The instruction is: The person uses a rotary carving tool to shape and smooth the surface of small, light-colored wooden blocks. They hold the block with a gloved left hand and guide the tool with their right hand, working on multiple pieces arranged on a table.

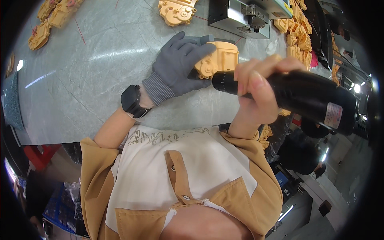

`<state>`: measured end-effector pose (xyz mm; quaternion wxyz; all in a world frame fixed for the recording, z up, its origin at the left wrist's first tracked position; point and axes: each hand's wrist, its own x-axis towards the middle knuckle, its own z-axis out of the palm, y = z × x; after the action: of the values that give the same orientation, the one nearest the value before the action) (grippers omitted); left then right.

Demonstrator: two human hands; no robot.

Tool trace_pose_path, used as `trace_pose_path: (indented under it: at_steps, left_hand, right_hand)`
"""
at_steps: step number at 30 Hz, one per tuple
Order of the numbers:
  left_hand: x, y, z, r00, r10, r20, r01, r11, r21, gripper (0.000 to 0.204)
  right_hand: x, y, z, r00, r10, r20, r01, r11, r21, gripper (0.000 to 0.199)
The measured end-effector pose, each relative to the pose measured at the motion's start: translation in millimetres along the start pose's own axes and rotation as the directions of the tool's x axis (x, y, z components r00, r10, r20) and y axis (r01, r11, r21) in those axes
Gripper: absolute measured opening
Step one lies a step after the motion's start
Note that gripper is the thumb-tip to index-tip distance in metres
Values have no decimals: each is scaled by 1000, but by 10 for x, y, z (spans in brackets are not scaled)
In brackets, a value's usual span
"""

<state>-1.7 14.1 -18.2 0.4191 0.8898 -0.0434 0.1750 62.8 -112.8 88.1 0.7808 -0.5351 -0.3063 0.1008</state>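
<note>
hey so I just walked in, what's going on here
Over a grey tabletop, the gloved left hand holds a yellow-orange plastic housing. The bare right hand grips a black power tool, its nose right by the housing's lower edge; whether the tip touches is hard to tell. A similar yellow-orange part lies farther up the tabletop, near a metal device.

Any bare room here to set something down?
Bare grey marbled tabletop lies left of the grey-gloved left hand, below the upper-left yellow plastic housings; a smaller patch separates that hand from the white shirtfront. Crowded: upper right (silver metal machine, heaped yellow plastic parts).
</note>
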Motion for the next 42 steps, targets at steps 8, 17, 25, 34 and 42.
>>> trace_pose_path:
  at_steps: [8,17,25,34,42]
  left_hand:
    - [-3,-29,27,999,33,-38,-33,999,9,74]
    - [-10,-29,18,1000,11,-21,-11,1000,-11,70]
    - [-14,-28,14,999,31,-30,-31,999,-4,70]
    - [19,20,4,999,36,-30,-37,999,-19,71]
    - [38,51,-11,1000,-6,21,6,1000,-28,72]
  right_hand:
    - [9,24,-54,999,-26,46,26,1000,13,44]
    - [17,47,11,978,-45,202,87,976,-201,38]
    - [-2,132,-34,962,-79,262,127,977,-172,39]
    - [841,-239,-525,940,-257,-225,251,966,-54,42]
    - [1145,95,-274,887,-367,-280,232,878,-418,31]
